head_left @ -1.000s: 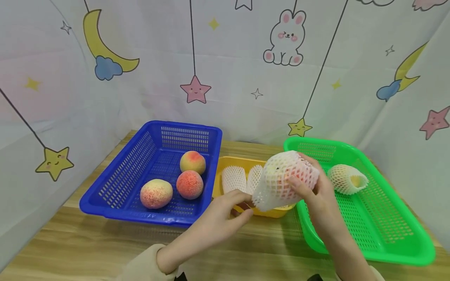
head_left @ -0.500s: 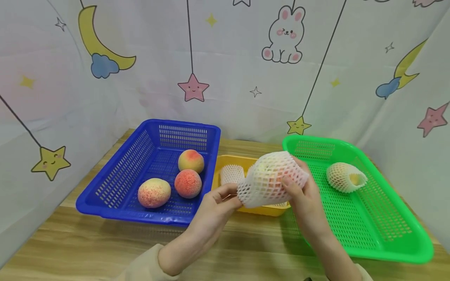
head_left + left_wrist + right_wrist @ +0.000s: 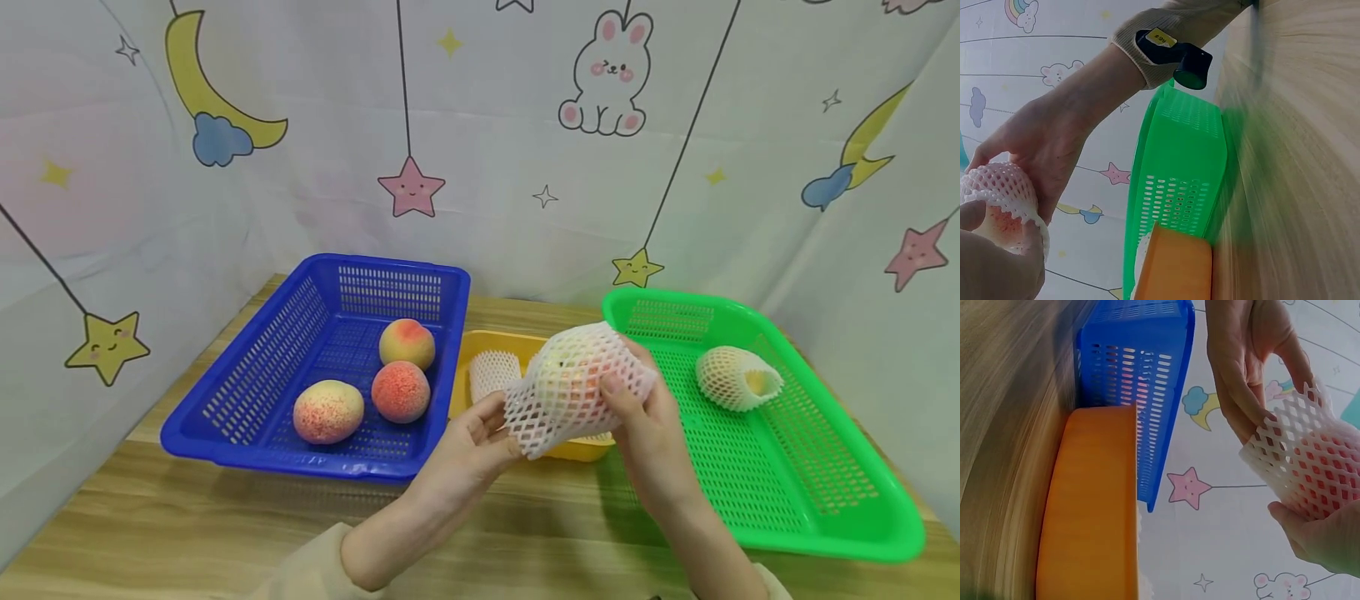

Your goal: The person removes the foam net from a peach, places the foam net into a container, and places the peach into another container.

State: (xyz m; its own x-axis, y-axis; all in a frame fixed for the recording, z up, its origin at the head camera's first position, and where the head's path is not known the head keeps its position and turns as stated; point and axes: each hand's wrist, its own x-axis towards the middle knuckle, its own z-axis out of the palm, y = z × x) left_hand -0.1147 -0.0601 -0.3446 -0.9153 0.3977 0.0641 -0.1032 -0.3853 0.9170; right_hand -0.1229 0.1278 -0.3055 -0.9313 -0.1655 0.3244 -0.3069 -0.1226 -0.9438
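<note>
A peach (image 3: 564,367) wrapped in a white foam fruit net (image 3: 536,417) is held in the air over the front of the yellow tray. My right hand (image 3: 648,429) grips the wrapped peach from the right, thumb pressed on the netting. On the other side, my left hand (image 3: 467,454) pinches the loose open edge of the net between thumb and fingers. The right wrist view shows the mesh stretched between the left fingers (image 3: 1250,403) and the fruit. In the left wrist view the reddish peach (image 3: 1007,228) shows through the net's opening.
A blue basket (image 3: 225,462) on the left contains several bare peaches (image 3: 328,412). Between the baskets, the yellow tray (image 3: 592,452) holds foam nets (image 3: 492,372), partly hidden. On the right, a green basket (image 3: 855,546) contains another netted peach (image 3: 731,379). A patterned curtain (image 3: 495,242) hangs behind.
The wrapped peach and right hand have moved slightly left. My left hand has come up from the tray and taken hold of the net's loose edge, now spread wider.
</note>
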